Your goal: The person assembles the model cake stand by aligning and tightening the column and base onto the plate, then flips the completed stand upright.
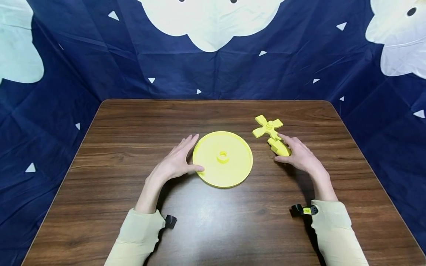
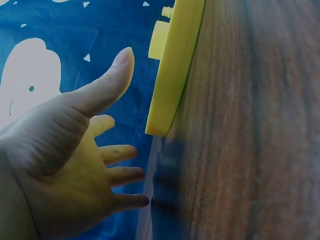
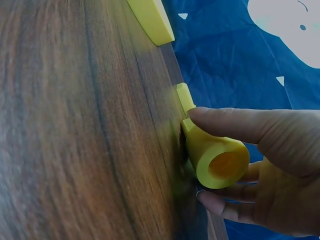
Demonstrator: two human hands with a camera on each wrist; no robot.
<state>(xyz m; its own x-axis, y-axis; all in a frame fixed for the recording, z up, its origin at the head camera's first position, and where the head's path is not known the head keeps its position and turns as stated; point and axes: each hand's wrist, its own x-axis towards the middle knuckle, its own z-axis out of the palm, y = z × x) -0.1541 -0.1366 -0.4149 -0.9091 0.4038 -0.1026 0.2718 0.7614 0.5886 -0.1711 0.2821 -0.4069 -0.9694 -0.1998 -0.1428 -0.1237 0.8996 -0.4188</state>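
A round yellow tray-like disc [image 1: 233, 171] with a low rim and a small raised ring at its centre lies flat on the table. Spread fingers of my left hand [image 1: 176, 159] flank its left side, the thumb over the rim; the left wrist view shows a gap between hand and disc. At the right, my right hand [image 1: 301, 153] is around a small yellow tapered piece [image 1: 279, 147], which has a round hollow end [image 3: 225, 167]. Its thumb and fingers stand on either side, loosely bent; firm contact is not plain. Just beyond lies a yellow four-armed cross piece [image 1: 269, 127] with a central peg.
The brown wood-grain table [image 1: 213, 225] carries these pieces. Dark blue cloth [image 1: 213, 70] with white clouds and triangles hangs behind and on both sides. A small black device [image 1: 171, 221] sits at the left cuff, another [image 1: 301, 210] at the right.
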